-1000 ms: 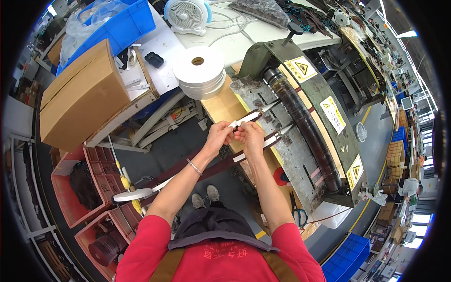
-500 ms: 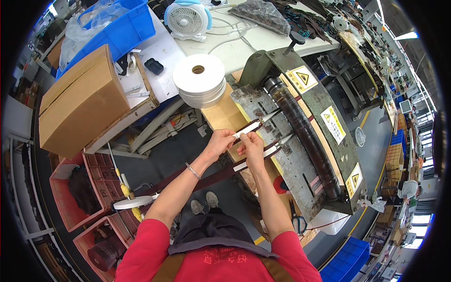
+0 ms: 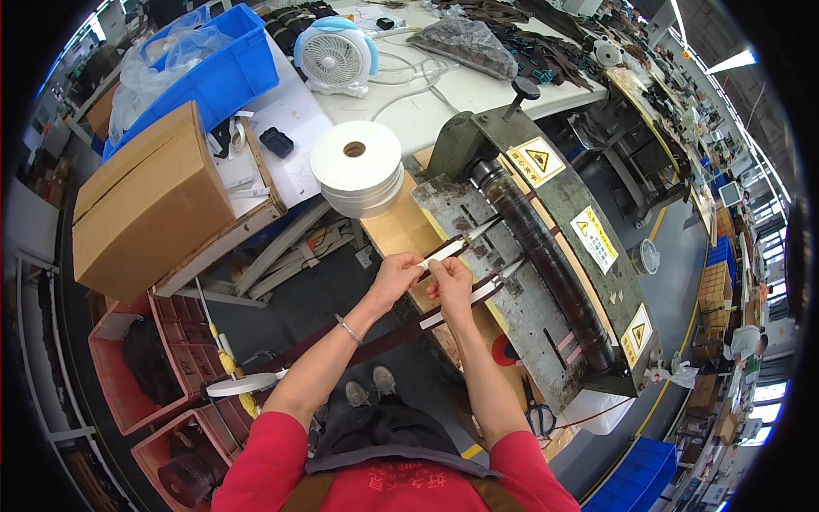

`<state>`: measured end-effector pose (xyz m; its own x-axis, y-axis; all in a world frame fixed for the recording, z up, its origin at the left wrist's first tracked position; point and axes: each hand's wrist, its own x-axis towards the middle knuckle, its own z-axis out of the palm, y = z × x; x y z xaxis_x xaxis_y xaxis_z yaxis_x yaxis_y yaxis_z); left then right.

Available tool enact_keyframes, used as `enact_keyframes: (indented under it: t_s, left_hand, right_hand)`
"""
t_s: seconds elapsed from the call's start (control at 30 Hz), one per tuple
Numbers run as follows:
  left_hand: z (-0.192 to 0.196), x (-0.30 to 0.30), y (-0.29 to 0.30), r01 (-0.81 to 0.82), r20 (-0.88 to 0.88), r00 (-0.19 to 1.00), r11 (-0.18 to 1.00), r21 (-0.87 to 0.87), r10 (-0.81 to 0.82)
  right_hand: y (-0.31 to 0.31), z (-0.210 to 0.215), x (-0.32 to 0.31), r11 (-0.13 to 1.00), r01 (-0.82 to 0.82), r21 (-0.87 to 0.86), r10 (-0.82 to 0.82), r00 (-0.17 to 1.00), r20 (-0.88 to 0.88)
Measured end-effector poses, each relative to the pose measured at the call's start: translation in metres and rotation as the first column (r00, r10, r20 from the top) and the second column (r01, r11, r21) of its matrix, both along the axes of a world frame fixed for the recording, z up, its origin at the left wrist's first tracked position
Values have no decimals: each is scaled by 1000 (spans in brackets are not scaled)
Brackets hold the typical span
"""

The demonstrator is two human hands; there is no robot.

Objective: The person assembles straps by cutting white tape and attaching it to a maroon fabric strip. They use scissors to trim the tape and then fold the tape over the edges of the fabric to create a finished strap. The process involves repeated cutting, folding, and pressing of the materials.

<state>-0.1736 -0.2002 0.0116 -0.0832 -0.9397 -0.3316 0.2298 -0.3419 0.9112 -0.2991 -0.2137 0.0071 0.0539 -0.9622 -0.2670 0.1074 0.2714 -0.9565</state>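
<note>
Both hands are staying together, the left hand (image 3: 394,277) and right hand (image 3: 450,280) pinching a white strip (image 3: 444,252) at the roller machine's (image 3: 546,256) nine o'clock edge; feeding it likely calls for straight alignment.

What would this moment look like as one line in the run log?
left hand: pinching white strip | right hand: pinching same strip | strip end: on roller machine | nearby: white tape rolls
</note>
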Motion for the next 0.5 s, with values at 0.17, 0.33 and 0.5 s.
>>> enact_keyframes:
  t_s: [0.17,0.33,0.5]
  left_hand:
    - [1,0,0,9,22,1000,996,-86,-7]
    - [2,6,1,48,-32,998,999,-13,-48]
    - [-3,6,0,49,-6,999,998,-45,-50]
  right_hand:
    - [-2,3,1,1000,10,-17,-11,999,-53]
    - [8,10,4,991,49,126,-74,977,201]
    - [13,-6,12,993,28,114,-58,962,265]
